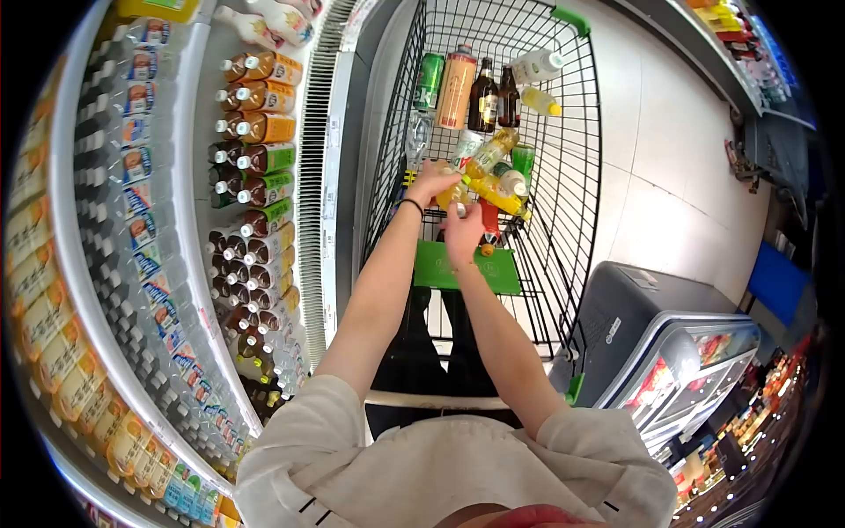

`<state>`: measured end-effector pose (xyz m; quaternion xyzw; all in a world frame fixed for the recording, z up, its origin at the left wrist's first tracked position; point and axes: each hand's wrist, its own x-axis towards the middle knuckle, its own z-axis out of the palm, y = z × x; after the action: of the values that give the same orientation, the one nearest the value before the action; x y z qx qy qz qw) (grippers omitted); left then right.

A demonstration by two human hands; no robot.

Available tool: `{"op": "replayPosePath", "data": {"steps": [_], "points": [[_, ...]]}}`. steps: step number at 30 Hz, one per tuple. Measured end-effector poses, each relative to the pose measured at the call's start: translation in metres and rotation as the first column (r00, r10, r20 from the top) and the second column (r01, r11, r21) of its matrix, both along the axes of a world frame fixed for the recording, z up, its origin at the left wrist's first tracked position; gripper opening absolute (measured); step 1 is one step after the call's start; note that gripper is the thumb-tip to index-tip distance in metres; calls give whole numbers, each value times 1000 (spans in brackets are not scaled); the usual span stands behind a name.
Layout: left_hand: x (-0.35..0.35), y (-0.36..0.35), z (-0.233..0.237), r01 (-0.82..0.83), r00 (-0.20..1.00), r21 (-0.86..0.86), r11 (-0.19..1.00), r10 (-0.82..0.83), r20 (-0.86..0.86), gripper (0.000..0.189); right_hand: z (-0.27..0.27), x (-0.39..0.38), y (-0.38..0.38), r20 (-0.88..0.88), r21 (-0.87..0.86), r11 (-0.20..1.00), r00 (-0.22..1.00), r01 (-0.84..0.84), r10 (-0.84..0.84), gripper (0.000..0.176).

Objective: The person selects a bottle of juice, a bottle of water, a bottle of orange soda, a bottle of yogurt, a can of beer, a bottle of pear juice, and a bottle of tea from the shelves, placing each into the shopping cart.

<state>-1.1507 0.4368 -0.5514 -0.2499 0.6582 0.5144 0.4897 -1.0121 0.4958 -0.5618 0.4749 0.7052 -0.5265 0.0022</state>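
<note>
Both my hands reach into a black wire shopping cart (563, 224). My left hand (431, 185) and my right hand (462, 233) are closed around a bottle with pale yellow contents (452, 194), one hand at each side of it. Right beside them lie a yellow bottle with a yellow-green cap (497, 194) and a golden oil-like bottle (493, 153). A red item (489, 220) shows just right of my right hand. Farther in are two dark brown bottles (483, 101), an orange-pink container (457, 88), a green can (429, 82) and a white bottle (535, 66).
Shelves of bottled drinks (264, 176) run along the left, with a grey shelf edge (339, 132) close to the cart. A green panel (466, 267) hangs at the cart's near end. A grey freezer (616, 308) stands to the right, near the cart.
</note>
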Motion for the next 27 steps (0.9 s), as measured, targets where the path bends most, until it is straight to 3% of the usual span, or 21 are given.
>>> {"op": "replayPosePath", "data": {"steps": [1, 2, 3, 4, 5, 7, 8, 10, 11, 12, 13, 14, 15, 17, 18, 19, 21, 22, 25, 27], "points": [[12, -6, 16, -45, 998, 28, 999, 44, 39, 70, 39, 1, 10, 2, 139, 984, 993, -115, 116, 31], [22, -17, -19, -125, 953, 366, 922, 9, 304, 61, 77, 5, 20, 4, 276, 926, 964, -258, 267, 32], [38, -24, -27, -171, 956, 418, 892, 47, 290, 56, 109, 3, 32, 9, 422, 824, 911, -377, 412, 34], [43, -11, 71, -327, 938, 270, 906, 275, 212, 52, 132, 7, 43, 16, 422, 781, 865, -461, 502, 36], [48, -22, 67, -335, 911, 367, 868, 200, 360, 58, 164, 13, 51, 1, 434, 776, 862, -457, 507, 36], [78, -34, 109, -448, 885, 537, 715, 266, 383, 63, 239, 20, 60, 12, 484, 650, 747, -586, 664, 35], [87, -39, 145, -430, 897, 554, 713, 264, 355, 63, 275, 23, 60, -10, 506, 648, 747, -570, 665, 35], [113, -53, 229, -373, 925, 479, 795, 279, 258, 72, 341, 35, 57, 58, 547, 524, 654, -653, 754, 35], [129, -64, 237, -364, 930, 488, 793, 284, 233, 72, 368, 39, 55, 40, 564, 521, 651, -640, 758, 35], [145, -77, 233, 1, 950, 359, 933, 112, -293, 73, 393, 45, 52, 15, 614, 473, 609, -632, 793, 32], [158, -90, 258, 261, 699, 41, 964, -160, -697, 75, 417, 54, 47, -6, 659, 426, 562, -620, 827, 30], [174, -107, 284, 282, 666, 82, 956, -134, -734, 80, 438, 60, 42, 2, 703, 356, 502, -616, 865, 32], [182, -122, 320, 340, 492, 16, 940, -163, -855, 86, 461, 58, 34, -20, 718, 349, 483, -603, 876, 32], [203, -151, 378, 367, 376, -77, 927, -224, -899, 88, 503, 70, 15, -10, 785, 166, 256, -597, 967, 34], [213, -162, 395, 341, 374, -80, 937, -213, -903, 88, 518, 72, 2, 0, 794, 114, 186, -598, 982, 36], [222, -175, 408, 310, 316, -74, 948, -176, -932, 88, 531, 75, -10, -4, 798, 102, 164, -595, 986, 36], [240, -202, 416, 219, 211, -125, 968, -172, -962, 84, 556, 76, -38, -35, 817, 34, 9, -576, 999, 35], [249, -214, 424, 185, 199, -127, 975, -163, -966, 83, 568, 77, -54, -135, 774, 93, -19, -626, 991, 35], [278, -255, 449, 67, 190, -117, 991, -128, -973, 79, 588, 76, -102, -217, 780, 64, -174, -623, 961, 34], [295, -278, 467, 22, 226, 4, 1000, -1, -974, 77, 603, 78, -133, -244, 773, 33, -249, -634, 937, 32]]}}
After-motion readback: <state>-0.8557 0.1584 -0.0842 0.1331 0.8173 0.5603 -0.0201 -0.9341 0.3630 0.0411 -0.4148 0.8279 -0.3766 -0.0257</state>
